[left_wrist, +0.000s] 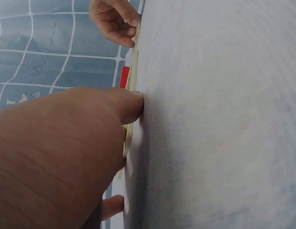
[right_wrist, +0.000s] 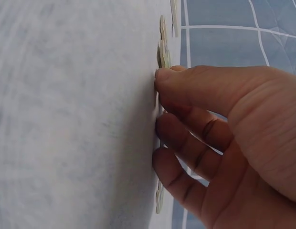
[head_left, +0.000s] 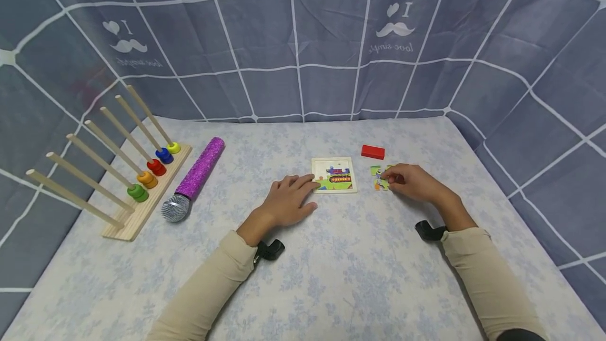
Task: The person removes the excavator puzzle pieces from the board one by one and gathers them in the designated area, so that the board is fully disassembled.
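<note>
Pale floral cloth covers the desk (head_left: 331,267); nearest, the left hand (head_left: 286,203) lies relaxed, fingers spread and touching the left side of one puzzle tray (head_left: 338,191), perhaps to steady it; right of the tray, the right hand (head_left: 413,182) pinches one of the loose puzzle pieces (head_left: 378,178), probably because they are thin; their number cannot be told; leftward lie one microphone (head_left: 194,179) and one stand (head_left: 155,193) with seven pegs, five ringed, two bare; farther off, one red block (head_left: 373,152); behind, grid-patterned curtain (head_left: 331,20).
</note>
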A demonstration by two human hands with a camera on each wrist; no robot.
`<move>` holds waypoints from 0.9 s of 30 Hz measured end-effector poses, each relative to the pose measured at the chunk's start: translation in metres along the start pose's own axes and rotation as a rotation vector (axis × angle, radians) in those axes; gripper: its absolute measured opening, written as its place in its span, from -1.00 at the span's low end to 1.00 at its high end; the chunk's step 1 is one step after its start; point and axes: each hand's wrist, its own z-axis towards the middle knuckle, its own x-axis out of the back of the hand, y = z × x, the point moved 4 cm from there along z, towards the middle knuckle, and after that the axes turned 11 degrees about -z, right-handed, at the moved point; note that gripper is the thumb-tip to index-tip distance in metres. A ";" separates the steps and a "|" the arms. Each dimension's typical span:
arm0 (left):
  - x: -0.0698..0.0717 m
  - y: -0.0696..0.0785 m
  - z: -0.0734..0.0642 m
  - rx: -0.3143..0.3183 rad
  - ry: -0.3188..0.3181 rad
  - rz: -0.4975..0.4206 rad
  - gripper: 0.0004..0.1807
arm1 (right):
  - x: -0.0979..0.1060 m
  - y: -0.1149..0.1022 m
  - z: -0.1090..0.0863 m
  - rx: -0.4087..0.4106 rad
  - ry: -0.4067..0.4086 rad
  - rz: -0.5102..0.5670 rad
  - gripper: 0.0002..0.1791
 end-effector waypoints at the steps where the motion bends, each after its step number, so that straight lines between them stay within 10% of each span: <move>1: 0.001 0.000 0.000 0.000 0.000 -0.001 -0.41 | 0.000 0.000 0.000 0.000 -0.006 -0.002 -0.72; 11: 0.001 0.000 0.003 0.003 0.009 0.000 -0.40 | 0.022 -0.008 0.011 0.008 0.025 -0.010 -0.72; 27: -0.005 -0.001 0.000 -0.005 0.006 0.010 -0.40 | -0.023 -0.076 0.087 0.100 -0.155 -0.063 -0.51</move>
